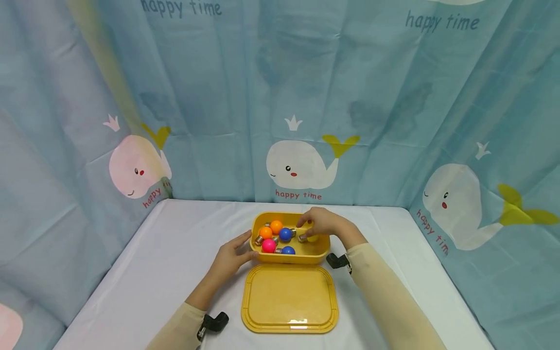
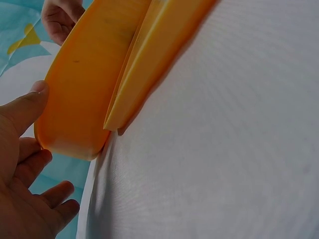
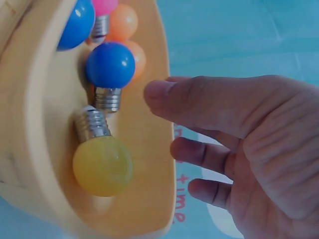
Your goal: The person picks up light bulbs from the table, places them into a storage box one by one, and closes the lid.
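A yellow box [image 1: 288,259] holds small coloured light bulbs with metal screw bases. My left hand [image 1: 231,253] touches the box's left end, fingers along the side and thumb at the front corner. Over the box's right part hovers my right hand [image 1: 323,221], its fingers loosely bent with nothing between them. Below it lies a yellow bulb [image 3: 102,167], apart from the fingertips in the right wrist view. Beside that is a blue bulb [image 1: 285,234], with another blue bulb [image 1: 288,250] at the front wall. A pink bulb [image 1: 269,245] and two orange bulbs [image 1: 265,233] fill the left side.
A flat yellow lid [image 1: 290,299] lies just in front of the box on the white-covered table [image 1: 175,272]. A blue curtain [image 1: 302,97] with whale prints stands behind and at both sides. Each wrist wears a black camera mount [image 1: 214,322].
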Action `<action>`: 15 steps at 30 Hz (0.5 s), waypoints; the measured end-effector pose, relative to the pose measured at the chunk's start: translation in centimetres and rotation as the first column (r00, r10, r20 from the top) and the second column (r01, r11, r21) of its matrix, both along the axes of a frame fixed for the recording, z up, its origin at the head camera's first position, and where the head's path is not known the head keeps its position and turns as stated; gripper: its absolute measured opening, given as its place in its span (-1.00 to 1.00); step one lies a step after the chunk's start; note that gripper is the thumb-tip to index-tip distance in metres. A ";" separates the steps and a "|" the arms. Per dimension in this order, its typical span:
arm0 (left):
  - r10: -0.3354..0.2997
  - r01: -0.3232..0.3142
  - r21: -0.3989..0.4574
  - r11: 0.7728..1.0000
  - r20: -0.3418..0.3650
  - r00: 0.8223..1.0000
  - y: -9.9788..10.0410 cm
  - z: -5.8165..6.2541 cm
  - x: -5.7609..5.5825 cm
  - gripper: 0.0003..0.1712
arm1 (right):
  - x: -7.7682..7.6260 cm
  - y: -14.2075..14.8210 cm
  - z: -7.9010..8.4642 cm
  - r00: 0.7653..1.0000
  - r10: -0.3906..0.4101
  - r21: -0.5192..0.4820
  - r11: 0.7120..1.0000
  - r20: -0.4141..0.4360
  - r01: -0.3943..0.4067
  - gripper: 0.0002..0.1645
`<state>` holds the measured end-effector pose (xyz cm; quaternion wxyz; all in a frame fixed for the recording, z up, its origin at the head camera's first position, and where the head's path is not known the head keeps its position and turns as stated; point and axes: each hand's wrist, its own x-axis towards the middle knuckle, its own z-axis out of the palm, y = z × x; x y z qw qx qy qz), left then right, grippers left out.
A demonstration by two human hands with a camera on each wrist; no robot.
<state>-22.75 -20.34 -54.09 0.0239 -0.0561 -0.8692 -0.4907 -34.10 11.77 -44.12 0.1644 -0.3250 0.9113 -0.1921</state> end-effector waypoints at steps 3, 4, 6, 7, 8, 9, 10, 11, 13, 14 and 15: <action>-0.004 0.004 -0.004 1.000 -0.003 1.000 0.0 0.1 0.0 -0.09 | 0.8 0.1 0.2 0.999 -0.036 -0.039 0.999 -0.016 0.035 -0.55; -0.005 0.005 -0.002 1.000 -0.003 1.000 0.0 0.1 0.0 -0.09 | 1.1 0.2 0.3 0.998 -0.049 -0.051 0.998 -0.027 0.047 -0.57; -0.011 0.011 -0.004 1.000 -0.006 1.000 0.0 0.1 0.0 -0.10 | 1.6 0.3 0.4 0.996 -0.080 -0.085 0.994 -0.046 0.076 -0.59; -0.013 0.013 -0.006 1.000 -0.008 1.000 -0.1 0.2 0.0 -0.10 | 1.9 0.3 0.4 0.994 -0.097 -0.105 0.990 -0.056 0.091 -0.61; -0.011 0.011 -0.006 1.000 -0.006 1.000 -0.1 0.3 -0.1 -0.10 | 2.1 0.4 0.4 0.991 -0.115 -0.123 0.987 -0.068 0.106 -0.62; -0.010 0.010 -0.007 1.000 -0.005 1.000 -0.1 0.4 -0.1 -0.10 | 2.4 0.5 0.4 0.988 -0.132 -0.148 0.982 -0.076 0.120 -0.64; -0.009 0.009 -0.010 1.000 -0.003 1.000 -0.1 0.4 -0.1 -0.10 | 2.7 0.6 0.4 0.985 -0.149 -0.167 0.977 -0.086 0.133 -0.65; -0.011 0.011 -0.013 1.000 -0.001 1.000 -0.1 0.5 -0.1 -0.09 | 3.0 0.7 0.3 0.982 -0.167 -0.190 0.971 -0.088 0.148 -0.64; -0.011 0.011 -0.020 1.000 0.003 1.000 -0.1 0.6 -0.1 -0.09 | 3.5 1.0 0.0 0.975 -0.194 -0.221 0.961 -0.107 0.167 -0.66; -0.012 0.012 -0.024 1.000 0.005 1.000 -0.2 0.6 -0.1 -0.09 | 3.8 1.2 -0.1 0.972 -0.205 -0.233 0.957 -0.119 0.173 -0.66; -0.015 0.015 -0.029 0.999 0.006 1.000 -0.2 0.6 -0.1 -0.10 | 4.2 1.4 -0.3 0.967 -0.214 -0.246 0.953 -0.135 0.177 -0.67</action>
